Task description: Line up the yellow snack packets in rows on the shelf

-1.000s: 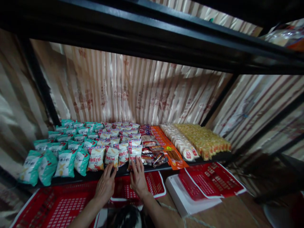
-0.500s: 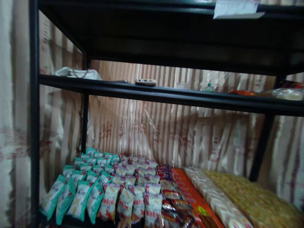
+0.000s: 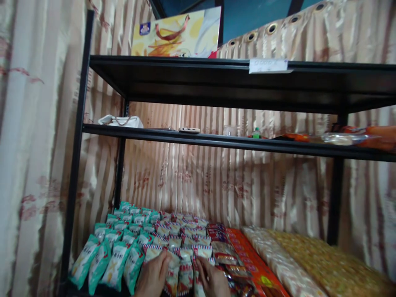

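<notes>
My left hand (image 3: pixel 154 275) is at the front row of white-and-red snack packets (image 3: pixel 186 270) on the lower shelf. Its fingers are closed at the upper edge of one packet, partly covering it. A little to the right, my right hand (image 3: pixel 213 278) has its thumb and fingers closed on the side of another packet in that row. Two packets stand upright between the hands. To the left are rows of teal snack packets (image 3: pixel 115 262). Dark red-brown packets (image 3: pixel 225 259) lie just right of my right hand.
Orange packs (image 3: pixel 252 255), a strip of white wrapped pieces (image 3: pixel 278 258) and yellow packets (image 3: pixel 328 255) fill the right side. On the middle shelf (image 3: pixel 216 142) are a white bag (image 3: pixel 131 121), a phone (image 3: pixel 189 130) and a green-capped bottle (image 3: pixel 256 133). A black post (image 3: pixel 77 165) rises left.
The view has tilted up and pulled back, bringing a yellow gift box on the top shelf into sight. Both hands have risen from the bottom edge onto the front packets.
</notes>
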`<state>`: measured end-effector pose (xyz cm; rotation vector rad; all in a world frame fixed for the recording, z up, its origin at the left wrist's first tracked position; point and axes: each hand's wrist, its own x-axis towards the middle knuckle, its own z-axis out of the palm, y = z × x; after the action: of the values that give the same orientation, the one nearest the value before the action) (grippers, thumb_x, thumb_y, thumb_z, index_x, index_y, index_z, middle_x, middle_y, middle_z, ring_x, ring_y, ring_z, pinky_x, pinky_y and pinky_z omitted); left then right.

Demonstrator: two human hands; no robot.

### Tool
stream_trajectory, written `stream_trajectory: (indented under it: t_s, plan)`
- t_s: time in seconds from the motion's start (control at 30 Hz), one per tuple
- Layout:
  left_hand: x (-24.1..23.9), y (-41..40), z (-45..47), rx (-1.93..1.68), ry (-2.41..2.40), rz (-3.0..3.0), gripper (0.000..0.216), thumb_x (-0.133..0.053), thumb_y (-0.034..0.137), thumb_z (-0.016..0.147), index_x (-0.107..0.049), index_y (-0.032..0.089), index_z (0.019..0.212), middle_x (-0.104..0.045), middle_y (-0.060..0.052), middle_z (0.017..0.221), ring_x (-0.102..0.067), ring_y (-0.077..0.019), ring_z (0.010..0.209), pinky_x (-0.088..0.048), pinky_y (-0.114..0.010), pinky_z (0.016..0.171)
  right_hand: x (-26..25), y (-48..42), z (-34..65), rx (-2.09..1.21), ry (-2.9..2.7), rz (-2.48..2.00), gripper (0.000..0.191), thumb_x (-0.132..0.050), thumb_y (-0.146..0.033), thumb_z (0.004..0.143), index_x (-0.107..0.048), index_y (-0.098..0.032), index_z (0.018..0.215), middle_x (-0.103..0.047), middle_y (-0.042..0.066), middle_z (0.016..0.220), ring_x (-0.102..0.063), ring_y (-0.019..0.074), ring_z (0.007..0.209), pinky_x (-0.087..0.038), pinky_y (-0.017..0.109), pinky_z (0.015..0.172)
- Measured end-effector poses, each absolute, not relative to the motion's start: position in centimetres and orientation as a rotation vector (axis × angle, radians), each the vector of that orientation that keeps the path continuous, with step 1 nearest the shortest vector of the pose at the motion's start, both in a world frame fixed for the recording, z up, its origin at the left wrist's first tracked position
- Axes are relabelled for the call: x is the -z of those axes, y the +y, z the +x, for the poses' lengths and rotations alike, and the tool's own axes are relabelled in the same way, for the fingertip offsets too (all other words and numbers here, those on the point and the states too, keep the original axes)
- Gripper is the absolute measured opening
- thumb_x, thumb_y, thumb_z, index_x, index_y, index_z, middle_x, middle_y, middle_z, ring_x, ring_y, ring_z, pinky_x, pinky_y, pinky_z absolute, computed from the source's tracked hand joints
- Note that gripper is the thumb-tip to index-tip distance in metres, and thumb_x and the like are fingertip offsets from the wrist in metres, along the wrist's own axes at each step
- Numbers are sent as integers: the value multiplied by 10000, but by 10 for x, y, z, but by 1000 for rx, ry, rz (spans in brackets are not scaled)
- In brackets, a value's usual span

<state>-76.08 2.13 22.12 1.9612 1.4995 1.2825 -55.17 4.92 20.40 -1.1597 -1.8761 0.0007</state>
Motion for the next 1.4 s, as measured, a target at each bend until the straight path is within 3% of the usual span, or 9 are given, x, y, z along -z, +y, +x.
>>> stream_trajectory:
  t_s: [0.17, 0.33, 0.4, 0.53, 0.7, 1.03, 1.27, 1.4]
  plan:
    - [-284, 17, -787, -1461, 1415, 1869, 307, -379, 390, 815, -597, 219, 946, -646, -38, 748, -609, -181, 668, -474, -286, 667, -341, 47, -575, -42, -1724, -941, 347, -488, -396, 839, -599, -202, 1104, -709, 61, 828, -684, 192, 726, -532, 275, 654]
    - [-297, 22, -790, -1540, 1253, 1553, 306, -491, 409, 683, -570, 182, 872, -637, -55, 834, -558, -141, 547, -441, -269, 520, -475, 38, -612, -562, -1421, -682, 226, -547, -340, 830, -580, -165, 970, -671, 28, 754, -644, 128, 637, -449, 169, 451]
    - [-290, 22, -788, -1517, 1204, 1429, 329, -537, 435, 623, -563, 177, 825, -639, -56, 835, -558, -139, 532, -415, -258, 479, -518, 32, -629, -774, -1260, -629, 115, -505, -244, 865, -569, -149, 874, -654, 14, 714, -628, 88, 588, -441, 140, 453]
    - [-277, 14, -789, -1451, 1163, 1305, 372, -585, 471, 548, -573, 169, 765, -620, -27, 698, -540, -138, 495, -376, -245, 446, -573, 32, -648, -855, -1147, -632, 337, -282, -328, 966, -532, -145, 835, -634, 12, 624, -611, 78, 496, -452, 149, 435]
    - [-279, 5, -809, -1338, 1136, 1368, 349, -571, 492, 572, -590, 165, 692, -584, 0, 570, -494, -110, 452, -354, -228, 455, -597, 63, -640, -391, -1132, -780, 285, -384, -443, 923, -498, -183, 900, -621, -26, 582, -580, 89, 403, -426, 154, 368]
    - [-297, 7, -832, -1307, 1108, 1454, 400, -607, 544, 578, -592, 164, 702, -571, 8, 532, -504, -126, 483, -352, -237, 471, -611, 77, -646, -634, -1126, -804, 146, -403, -208, 892, -504, -133, 818, -594, 22, 488, -608, 139, 423, -495, 207, 391]
    - [-331, 2, -818, -1302, 1095, 1514, 285, -555, 432, 622, -591, 164, 714, -558, 18, 552, -501, -123, 491, -361, -234, 490, -623, 89, -652, -709, -1050, -769, 147, -383, -81, 860, -484, -82, 753, -608, 34, 615, -624, 85, 480, -481, 155, 470]
    - [-335, -3, -810, -1286, 1133, 1484, 205, -519, 354, 628, -581, 169, 694, -561, 21, 569, -504, -119, 499, -347, -222, 477, -626, 89, -654, -743, -955, -727, 90, -456, -58, 813, -480, -122, 756, -589, 16, 617, -634, 120, 501, -531, 203, 464]
